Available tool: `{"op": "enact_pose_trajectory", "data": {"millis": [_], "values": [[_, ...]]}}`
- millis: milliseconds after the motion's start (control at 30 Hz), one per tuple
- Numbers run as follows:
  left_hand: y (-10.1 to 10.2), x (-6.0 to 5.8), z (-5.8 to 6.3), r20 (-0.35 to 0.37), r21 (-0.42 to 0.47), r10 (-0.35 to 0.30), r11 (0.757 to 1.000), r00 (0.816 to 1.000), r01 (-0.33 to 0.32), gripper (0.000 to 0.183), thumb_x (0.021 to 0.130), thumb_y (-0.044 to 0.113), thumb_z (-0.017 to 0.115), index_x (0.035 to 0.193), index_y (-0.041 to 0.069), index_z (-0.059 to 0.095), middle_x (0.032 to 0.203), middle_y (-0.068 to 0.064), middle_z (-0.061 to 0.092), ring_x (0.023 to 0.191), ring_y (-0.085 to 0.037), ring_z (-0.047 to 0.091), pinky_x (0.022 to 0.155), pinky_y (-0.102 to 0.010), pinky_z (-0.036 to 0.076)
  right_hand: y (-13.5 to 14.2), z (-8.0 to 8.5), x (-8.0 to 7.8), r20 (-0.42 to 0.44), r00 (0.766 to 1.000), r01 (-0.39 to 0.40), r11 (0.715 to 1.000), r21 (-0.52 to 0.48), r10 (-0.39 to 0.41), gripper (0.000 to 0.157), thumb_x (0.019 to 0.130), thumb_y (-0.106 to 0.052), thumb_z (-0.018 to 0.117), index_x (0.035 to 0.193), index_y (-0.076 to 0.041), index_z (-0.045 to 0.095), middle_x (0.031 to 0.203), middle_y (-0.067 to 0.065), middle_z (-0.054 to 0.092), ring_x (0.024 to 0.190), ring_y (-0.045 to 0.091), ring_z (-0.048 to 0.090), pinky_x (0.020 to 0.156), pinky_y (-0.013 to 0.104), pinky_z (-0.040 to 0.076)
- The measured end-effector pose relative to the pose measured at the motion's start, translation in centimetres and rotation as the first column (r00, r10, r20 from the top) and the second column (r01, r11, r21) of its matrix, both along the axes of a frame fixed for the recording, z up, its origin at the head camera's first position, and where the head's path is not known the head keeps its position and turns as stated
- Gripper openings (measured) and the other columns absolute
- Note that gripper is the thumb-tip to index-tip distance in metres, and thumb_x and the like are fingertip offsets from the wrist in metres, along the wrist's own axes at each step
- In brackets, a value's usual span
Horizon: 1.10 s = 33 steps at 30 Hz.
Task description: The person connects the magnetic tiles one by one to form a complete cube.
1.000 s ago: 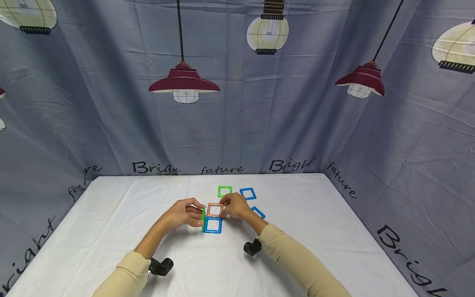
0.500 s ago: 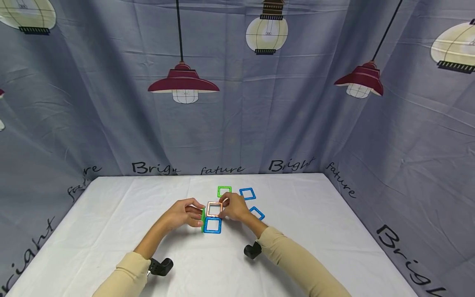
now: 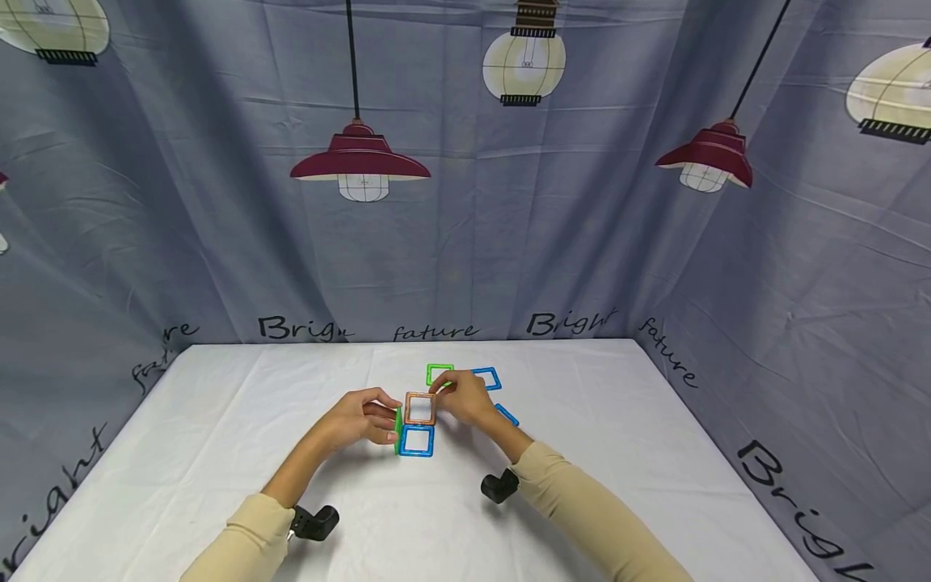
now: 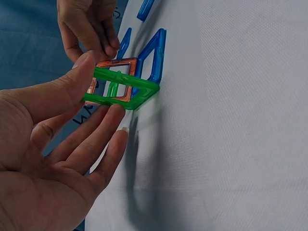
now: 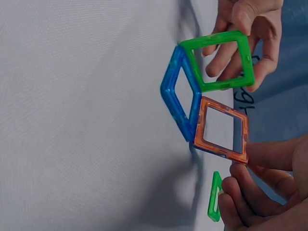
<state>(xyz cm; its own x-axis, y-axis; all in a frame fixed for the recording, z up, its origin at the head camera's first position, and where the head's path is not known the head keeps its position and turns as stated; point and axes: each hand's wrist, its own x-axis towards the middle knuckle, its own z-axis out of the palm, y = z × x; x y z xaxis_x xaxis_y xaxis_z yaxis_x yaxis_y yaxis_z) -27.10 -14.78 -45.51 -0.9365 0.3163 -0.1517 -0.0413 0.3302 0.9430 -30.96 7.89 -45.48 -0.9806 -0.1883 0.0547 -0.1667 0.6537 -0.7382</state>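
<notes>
My left hand (image 3: 361,418) holds a green square magnetic tile frame (image 5: 246,60) on its edge, thumb on one side and fingertips on the other. Flat on the white cloth beside it lies a blue square tile (image 5: 167,90), meeting the green one along an edge. At the blue tile's far edge an orange square tile (image 3: 407,408) stands raised. My right hand (image 3: 465,398) pinches the orange tile's upper corner between thumb and fingers, as the right wrist view shows. The lower three fingers of my left hand are spread below the green tile.
Beyond the right hand lie another green square tile (image 3: 429,374) and a blue tile (image 3: 498,378), both flat. A further blue tile (image 3: 507,415) is partly hidden behind the right wrist. A grey-blue curtain (image 3: 451,259) borders the white table (image 3: 582,485).
The orange tile has swung up from lying nearly flat to standing on the blue tile's far edge. The right hand has risen slightly with it; the left hand keeps its place.
</notes>
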Motion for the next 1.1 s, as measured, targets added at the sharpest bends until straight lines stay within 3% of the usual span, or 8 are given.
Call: {"op": "enact_pose_trajectory", "data": {"millis": [233, 533, 767, 1100], "values": [[0.1, 0.1, 0.2, 0.001, -0.011, 0.006, 1.0, 1.0, -0.006, 0.049, 0.075, -0.002, 0.085, 0.119, -0.001, 0.064, 0.117, -0.02, 0.073, 0.105, -0.031, 0.073, 0.09, -0.041, 0.058, 0.5, 0.7, 0.0, 0.035, 0.999, -0.019, 0.997, -0.069, 0.021, 0.007, 0.086, -0.007, 0.074, 0.088, -0.011, 0.079, 0.101, 0.005, 0.074, 0.076, 0.016, 0.057, 0.065, 0.027, 0.046], [0.4, 0.2, 0.4, 0.004, -0.04, 0.018, 0.999, 1.0, -0.017, 0.052, 0.076, 0.0, 0.085, 0.123, 0.001, 0.063, 0.118, -0.018, 0.073, 0.103, -0.028, 0.074, 0.089, -0.043, 0.059, 0.9, 1.1, 0.2, 0.117, 0.992, -0.039, 0.991, -0.126, 0.054, 0.008, 0.083, -0.006, 0.075, 0.089, -0.009, 0.08, 0.096, 0.004, 0.073, 0.072, 0.014, 0.06, 0.062, 0.024, 0.049], [0.3, 0.3, 0.4, 0.027, -0.038, 0.014, 0.999, 1.0, -0.013, 0.063, 0.078, 0.002, 0.085, 0.136, 0.004, 0.06, 0.123, -0.019, 0.071, 0.106, -0.027, 0.073, 0.092, -0.043, 0.058, 0.9, 1.3, 0.4, 0.124, 0.991, -0.042, 0.993, -0.115, 0.056, 0.011, 0.083, -0.005, 0.074, 0.09, -0.01, 0.081, 0.093, 0.004, 0.073, 0.072, 0.015, 0.059, 0.063, 0.025, 0.048], [0.3, 0.3, 0.1, 0.001, -0.021, -0.004, 1.0, 1.0, 0.004, 0.056, 0.079, 0.001, 0.084, 0.131, -0.001, 0.066, 0.124, -0.02, 0.071, 0.109, -0.03, 0.072, 0.093, -0.039, 0.058, 0.9, 1.5, 0.8, 0.127, 0.99, -0.046, 0.992, -0.121, 0.062, 0.008, 0.083, -0.006, 0.076, 0.089, -0.009, 0.081, 0.092, 0.004, 0.073, 0.073, 0.015, 0.061, 0.065, 0.025, 0.051]]}}
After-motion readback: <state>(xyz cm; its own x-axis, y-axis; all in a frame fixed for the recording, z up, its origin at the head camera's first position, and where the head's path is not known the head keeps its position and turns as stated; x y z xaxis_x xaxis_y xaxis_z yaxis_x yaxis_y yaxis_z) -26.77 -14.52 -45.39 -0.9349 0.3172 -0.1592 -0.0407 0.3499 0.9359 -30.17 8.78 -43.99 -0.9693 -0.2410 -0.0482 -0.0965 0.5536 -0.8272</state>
